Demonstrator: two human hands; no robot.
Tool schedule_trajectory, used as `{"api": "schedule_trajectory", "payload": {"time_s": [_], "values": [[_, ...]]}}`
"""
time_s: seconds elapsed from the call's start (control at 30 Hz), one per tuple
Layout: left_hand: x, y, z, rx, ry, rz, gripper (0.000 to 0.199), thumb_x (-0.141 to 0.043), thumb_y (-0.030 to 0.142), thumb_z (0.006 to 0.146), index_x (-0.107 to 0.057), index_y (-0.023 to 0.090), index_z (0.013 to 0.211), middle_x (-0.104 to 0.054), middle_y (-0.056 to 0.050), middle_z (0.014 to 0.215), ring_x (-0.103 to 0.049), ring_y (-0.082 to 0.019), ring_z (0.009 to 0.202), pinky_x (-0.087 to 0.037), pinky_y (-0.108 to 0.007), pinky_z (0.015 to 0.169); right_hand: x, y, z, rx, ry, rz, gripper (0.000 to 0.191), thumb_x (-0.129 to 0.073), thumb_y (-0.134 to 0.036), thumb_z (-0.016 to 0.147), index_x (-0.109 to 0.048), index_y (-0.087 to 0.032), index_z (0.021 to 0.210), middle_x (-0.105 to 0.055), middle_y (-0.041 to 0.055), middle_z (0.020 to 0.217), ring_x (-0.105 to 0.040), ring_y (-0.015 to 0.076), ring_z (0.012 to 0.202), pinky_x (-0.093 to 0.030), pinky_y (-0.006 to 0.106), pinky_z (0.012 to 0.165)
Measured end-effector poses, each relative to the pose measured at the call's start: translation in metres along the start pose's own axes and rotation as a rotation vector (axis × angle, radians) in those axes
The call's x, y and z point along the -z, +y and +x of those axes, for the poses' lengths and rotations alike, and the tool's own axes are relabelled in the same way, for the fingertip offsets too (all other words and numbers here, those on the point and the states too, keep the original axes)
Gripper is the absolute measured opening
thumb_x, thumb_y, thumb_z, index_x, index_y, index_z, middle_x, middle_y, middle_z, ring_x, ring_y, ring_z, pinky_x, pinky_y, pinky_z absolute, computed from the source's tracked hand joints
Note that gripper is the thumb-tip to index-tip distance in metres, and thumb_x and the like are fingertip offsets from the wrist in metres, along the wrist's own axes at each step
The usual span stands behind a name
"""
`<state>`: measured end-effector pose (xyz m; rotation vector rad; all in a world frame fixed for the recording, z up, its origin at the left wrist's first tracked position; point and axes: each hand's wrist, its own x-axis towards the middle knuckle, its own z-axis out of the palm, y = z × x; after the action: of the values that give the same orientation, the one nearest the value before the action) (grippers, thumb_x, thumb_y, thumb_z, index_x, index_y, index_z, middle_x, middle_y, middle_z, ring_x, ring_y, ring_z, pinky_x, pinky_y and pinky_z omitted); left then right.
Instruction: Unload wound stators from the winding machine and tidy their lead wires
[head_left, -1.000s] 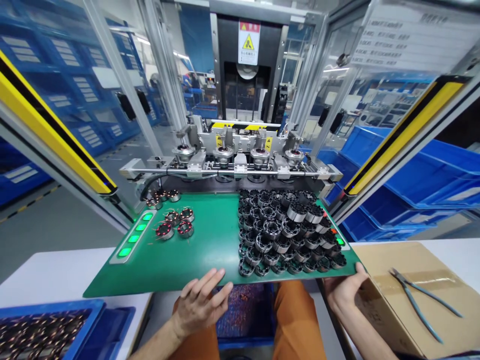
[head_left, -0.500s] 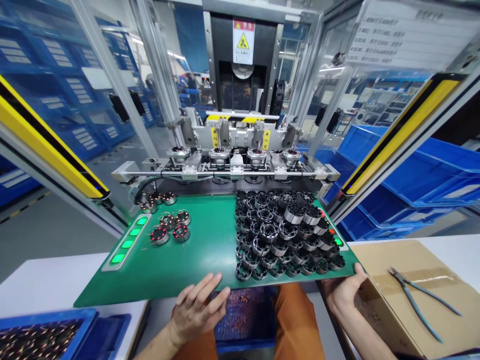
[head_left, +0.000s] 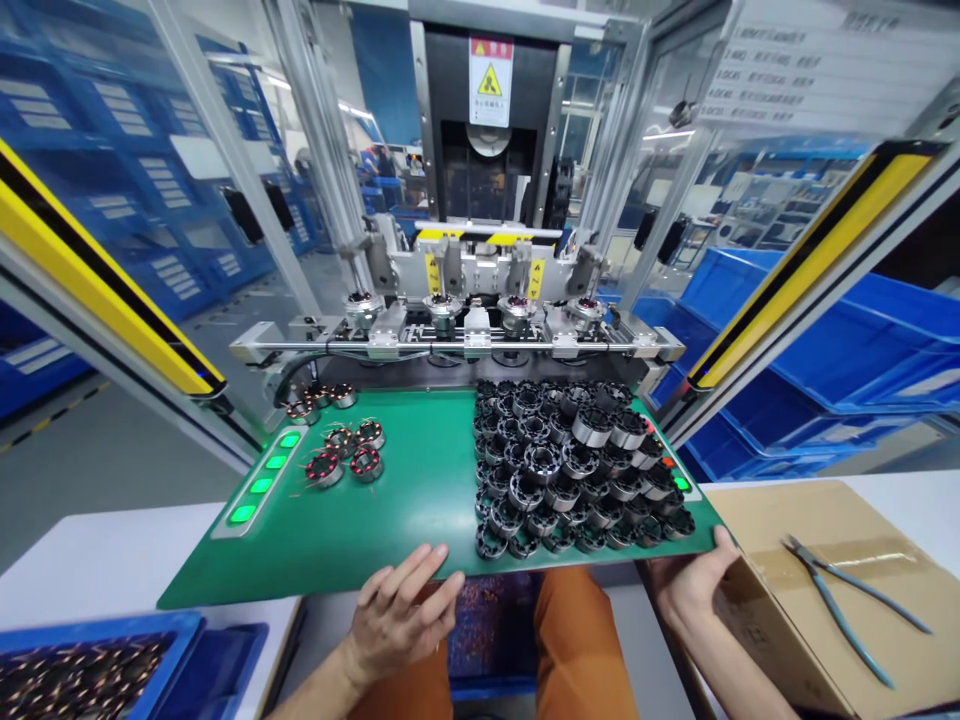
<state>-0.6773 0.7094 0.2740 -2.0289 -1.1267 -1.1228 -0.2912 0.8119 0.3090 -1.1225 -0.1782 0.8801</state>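
Observation:
My left hand [head_left: 405, 615] lies at the front edge of a green worktop [head_left: 420, 500], its fingers stretched out and slightly apart, holding nothing. At the front right corner is my right hand [head_left: 694, 580], thumb against the edge; its other fingers are hidden below the board, so I cannot tell whether they close on it. Black-and-silver stator cores [head_left: 541, 462] stand in stacked rows on the right half. On the left lie several stators wound with copper wire [head_left: 366, 463], loose wire ends sticking out. Behind them, a machine fixture [head_left: 517, 315] holds parts in a row of stations.
Lit green buttons [head_left: 261, 486] line the left panel. Yellow guard posts [head_left: 817, 265] flank the machine. Cutting pliers [head_left: 840, 600] lie on a cardboard box [head_left: 911, 560] at right. A blue tray [head_left: 180, 650] of wound stators sits lower left. Blue bins [head_left: 832, 330] are stacked at right.
The view has shifted slightly, moving the scene a little to the right in the picture. Both hands stay at the same places on the worktop edge; the parts have not moved.

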Motion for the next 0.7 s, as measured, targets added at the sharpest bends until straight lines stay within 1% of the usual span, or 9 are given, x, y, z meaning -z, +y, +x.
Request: {"api": "schedule_trajectory", "payload": {"time_s": [0.07,0.1,0.23,0.3,0.4,0.5,0.57,0.6,0.7], "values": [[0.0002,0.0,0.0014,-0.005,0.004,-0.002,0.026,-0.086,0.03,0.093,-0.078,0.033,0.118,-0.082,0.0,0.13,-0.07,-0.015,0.127,-0.032,-0.036,0.135,0.0008,0.0006,0.0009,-0.008,-0.014,-0.005,0.07,-0.068,-0.072,0.077,-0.079,-0.022,0.125,-0.082,0.0075,0.132,-0.071,0.0295,0.131,-0.067,0.036,0.082],[0.0001,-0.0001,0.0016,-0.004,0.005,-0.003,0.026,-0.085,0.03,0.093,-0.078,0.033,0.118,-0.082,0.0,0.129,-0.07,-0.015,0.126,-0.032,-0.036,0.134,0.0011,0.001,0.0013,-0.007,-0.014,-0.007,0.071,-0.068,-0.073,0.077,-0.078,-0.022,0.125,-0.082,0.0081,0.132,-0.072,0.0301,0.131,-0.067,0.036,0.082],[-0.0007,0.0002,0.0002,0.002,0.001,-0.002,0.028,-0.087,0.03,0.092,-0.078,0.034,0.118,-0.082,0.0,0.129,-0.07,-0.015,0.128,-0.031,-0.036,0.135,0.0026,0.0026,0.0028,0.012,-0.024,-0.003,0.071,-0.067,-0.073,0.079,-0.077,-0.021,0.127,-0.082,0.0095,0.131,-0.072,0.0314,0.13,-0.068,0.043,0.095],[-0.001,0.0002,-0.0009,0.005,-0.005,0.002,0.03,-0.088,0.029,0.091,-0.078,0.034,0.119,-0.082,0.001,0.131,-0.069,-0.015,0.131,-0.031,-0.035,0.135,0.0036,0.003,0.0038,0.01,-0.035,0.004,0.07,-0.067,-0.073,0.08,-0.077,-0.021,0.126,-0.082,0.0093,0.13,-0.072,0.0311,0.13,-0.068,0.044,0.098],[-0.0008,-0.0004,-0.0012,0.001,-0.009,-0.006,0.033,-0.087,0.028,0.09,-0.078,0.034,0.121,-0.08,0.0,0.136,-0.066,-0.016,0.141,-0.032,-0.035,0.134,0.0046,0.0026,0.0047,0.012,-0.037,0.007,0.069,-0.069,-0.072,0.079,-0.077,-0.021,0.125,-0.082,0.0085,0.13,-0.071,0.0303,0.13,-0.067,0.042,0.099],[-0.0001,-0.001,-0.0006,-0.01,-0.012,-0.013,0.033,-0.086,0.029,0.09,-0.078,0.035,0.122,-0.078,0.0,0.144,-0.063,-0.016,0.147,-0.033,-0.035,0.133,0.0041,0.0014,0.0042,0.02,-0.06,-0.003,0.072,-0.069,-0.074,0.078,-0.077,-0.022,0.127,-0.082,0.0082,0.129,-0.071,0.032,0.13,-0.067,0.046,0.101],[0.0003,-0.0009,-0.0002,-0.013,-0.01,-0.008,0.031,-0.085,0.028,0.091,-0.078,0.035,0.121,-0.078,0.001,0.144,-0.065,-0.016,0.143,-0.033,-0.035,0.132,0.0034,0.0006,0.0033,0.012,-0.069,-0.011,0.074,-0.067,-0.075,0.079,-0.076,-0.022,0.13,-0.082,0.0084,0.129,-0.071,0.0335,0.13,-0.066,0.049,0.101],[0.0005,-0.0007,0.0,-0.013,-0.008,-0.007,0.03,-0.084,0.028,0.092,-0.078,0.035,0.121,-0.078,0.001,0.143,-0.066,-0.015,0.14,-0.033,-0.035,0.132,0.003,0.0003,0.0029,0.008,-0.064,-0.016,0.075,-0.066,-0.076,0.079,-0.075,-0.022,0.131,-0.082,0.0084,0.129,-0.071,0.0337,0.13,-0.067,0.049,0.1],[0.0008,0.0003,0.0008,-0.001,-0.007,-0.007,0.028,-0.084,0.028,0.092,-0.078,0.035,0.119,-0.079,0.001,0.139,-0.069,-0.015,0.132,-0.033,-0.035,0.133,0.0019,-0.0006,0.0014,0.002,-0.048,-0.031,0.077,-0.067,-0.076,0.077,-0.076,-0.022,0.131,-0.082,0.0087,0.131,-0.072,0.0329,0.129,-0.067,0.045,0.094]]}}
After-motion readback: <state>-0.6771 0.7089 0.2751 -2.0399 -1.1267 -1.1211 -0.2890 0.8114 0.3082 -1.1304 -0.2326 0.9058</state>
